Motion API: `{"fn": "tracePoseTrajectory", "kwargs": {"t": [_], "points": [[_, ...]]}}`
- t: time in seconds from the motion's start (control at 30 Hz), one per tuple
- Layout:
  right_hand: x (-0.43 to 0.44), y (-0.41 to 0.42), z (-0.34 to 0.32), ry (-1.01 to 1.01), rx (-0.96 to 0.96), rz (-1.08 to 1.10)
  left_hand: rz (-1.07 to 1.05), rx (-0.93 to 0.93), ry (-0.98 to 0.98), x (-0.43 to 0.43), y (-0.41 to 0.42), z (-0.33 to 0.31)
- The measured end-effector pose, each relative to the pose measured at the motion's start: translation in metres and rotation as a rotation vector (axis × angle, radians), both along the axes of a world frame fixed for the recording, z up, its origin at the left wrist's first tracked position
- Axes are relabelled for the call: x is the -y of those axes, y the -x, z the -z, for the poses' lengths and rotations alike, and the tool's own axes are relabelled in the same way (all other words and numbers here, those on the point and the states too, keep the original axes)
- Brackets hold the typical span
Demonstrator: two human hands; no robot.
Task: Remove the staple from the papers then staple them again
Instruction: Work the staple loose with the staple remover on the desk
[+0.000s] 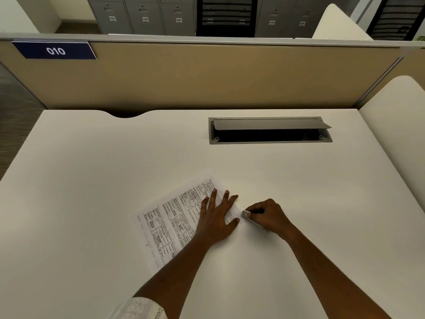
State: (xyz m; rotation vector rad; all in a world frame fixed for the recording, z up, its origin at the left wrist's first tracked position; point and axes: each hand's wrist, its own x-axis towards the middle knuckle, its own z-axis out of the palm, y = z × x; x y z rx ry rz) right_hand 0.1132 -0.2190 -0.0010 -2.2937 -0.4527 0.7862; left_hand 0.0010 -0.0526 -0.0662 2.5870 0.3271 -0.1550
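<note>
On the pale tabletop [92,180] the papers [170,222] lie slanted, their long edge running from about 7 o'clock to 1 o'clock. Our left hand [216,219] lies flat on their right part, fingers straight and spread, pressing the sheets down. Just at its 3 o'clock, at the papers' near right corner, sits the tip of a small metal tool [246,213], gripped in our right hand [269,215] with the fingers curled round it. We cannot make out the staple itself, nor say for sure whether the tool is a remover or a stapler.

We judge the staple removal to be in hand. To do it well, we should bear down close to the corner with the left hand, slide the tip under the staple shallowly, and lift gently so the paper does not tear.
</note>
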Motion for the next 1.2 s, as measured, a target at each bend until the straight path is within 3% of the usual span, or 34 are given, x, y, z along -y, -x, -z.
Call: {"fn": "tracePoseTrajectory", "kwargs": {"t": [0.17, 0.37, 0.63, 0.97, 1.2], "points": [[0.011, 0.016, 0.01, -0.051, 0.26, -0.16, -0.005, 0.028, 0.048, 0.0, 0.0, 0.003], [0.015, 0.023, 0.011, 0.056, 0.454, -0.319, 0.018, 0.061, 0.086, -0.003, 0.002, 0.007], [0.01, 0.024, 0.005, 0.077, 0.54, -0.392, 0.026, 0.051, 0.097, -0.004, 0.002, 0.006], [0.014, 0.031, 0.006, -0.035, 0.715, -0.421, 0.024, 0.038, 0.1, -0.005, 0.0, 0.008], [0.016, 0.028, 0.009, -0.072, 0.581, -0.204, 0.031, 0.028, 0.075, -0.004, 0.001, 0.006]]}}
